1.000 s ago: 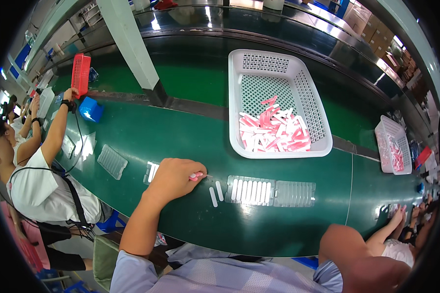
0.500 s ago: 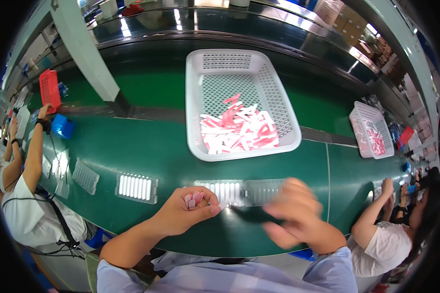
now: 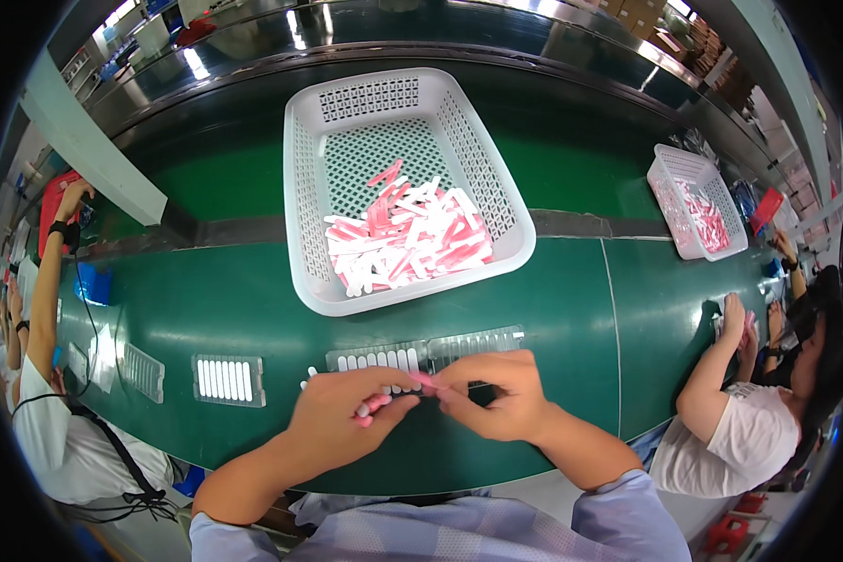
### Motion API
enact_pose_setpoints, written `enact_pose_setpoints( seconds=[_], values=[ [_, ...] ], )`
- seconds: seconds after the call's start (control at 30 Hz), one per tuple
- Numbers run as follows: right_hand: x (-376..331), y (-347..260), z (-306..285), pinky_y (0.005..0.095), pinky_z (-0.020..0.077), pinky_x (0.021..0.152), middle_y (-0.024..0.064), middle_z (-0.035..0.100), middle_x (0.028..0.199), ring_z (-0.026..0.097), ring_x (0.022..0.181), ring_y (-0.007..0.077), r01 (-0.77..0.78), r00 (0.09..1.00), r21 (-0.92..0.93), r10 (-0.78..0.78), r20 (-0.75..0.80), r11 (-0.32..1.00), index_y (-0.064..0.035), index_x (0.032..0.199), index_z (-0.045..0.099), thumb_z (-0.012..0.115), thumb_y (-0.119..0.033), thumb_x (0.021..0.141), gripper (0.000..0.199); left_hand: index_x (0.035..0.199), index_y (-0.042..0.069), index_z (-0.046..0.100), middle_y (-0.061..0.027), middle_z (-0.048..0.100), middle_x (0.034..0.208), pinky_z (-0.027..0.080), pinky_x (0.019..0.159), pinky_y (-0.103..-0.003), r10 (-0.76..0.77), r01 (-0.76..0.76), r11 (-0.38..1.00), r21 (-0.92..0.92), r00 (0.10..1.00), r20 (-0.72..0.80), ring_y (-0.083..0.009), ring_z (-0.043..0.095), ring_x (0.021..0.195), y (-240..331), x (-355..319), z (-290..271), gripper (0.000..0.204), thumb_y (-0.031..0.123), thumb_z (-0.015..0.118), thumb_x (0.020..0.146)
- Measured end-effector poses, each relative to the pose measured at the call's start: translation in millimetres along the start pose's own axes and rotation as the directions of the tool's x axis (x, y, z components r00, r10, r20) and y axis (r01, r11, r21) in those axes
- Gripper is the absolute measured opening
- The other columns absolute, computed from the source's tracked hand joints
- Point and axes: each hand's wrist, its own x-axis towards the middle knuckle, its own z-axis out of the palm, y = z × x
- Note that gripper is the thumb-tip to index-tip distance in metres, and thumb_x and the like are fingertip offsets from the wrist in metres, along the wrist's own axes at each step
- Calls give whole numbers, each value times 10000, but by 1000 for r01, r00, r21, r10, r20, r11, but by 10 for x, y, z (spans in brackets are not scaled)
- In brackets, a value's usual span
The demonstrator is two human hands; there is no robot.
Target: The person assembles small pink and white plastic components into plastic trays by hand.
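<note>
My left hand is closed around several small pink-and-white flat strips, their ends showing between the fingers. Facing it, my right hand pinches a pink strip, which spans the fingertips of both hands. Just beyond them lies an open clear plastic case. White round-ended strips stand in a row in its left half, partly hidden by my fingers. The ribbed right half shows a small white piece at its far corner. A loose white strip lies left of the case.
A large white perforated basket holds a heap of pink and white strips. Left of my hands is a clear case of white strips. A grey post rises at the left. Co-workers sit on both sides, with another basket at the right.
My right hand has come in from the right to meet my left and now grips a pink strip. The view has shifted, so the basket appears farther left.
</note>
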Motion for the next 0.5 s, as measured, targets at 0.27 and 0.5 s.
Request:
enact_pose_setpoints(
  seconds=[0.27,0.5],
  values=[
    [65,184,-166,312,559,604,125,765,925,689,649,238,338,920,-321,-383,-84,885,-13,928,715,800,64,734,226,1174,128,732,-81,660,683,494,545,-378,-94,103,762,639,994,-48,-276,645,596,-456,-344,-622,413,153,843,777],
    [65,186,-124,321,527,567,121,765,921,680,637,232,321,931,-379,-362,-41,868,-18,943,719,803,38,754,214,1114,122,760,-54,640,658,489,532,-367,-7,-56,721,690,996,88,-237,632,573,-618,-525,-646,342,180,832,784]
  ],
)
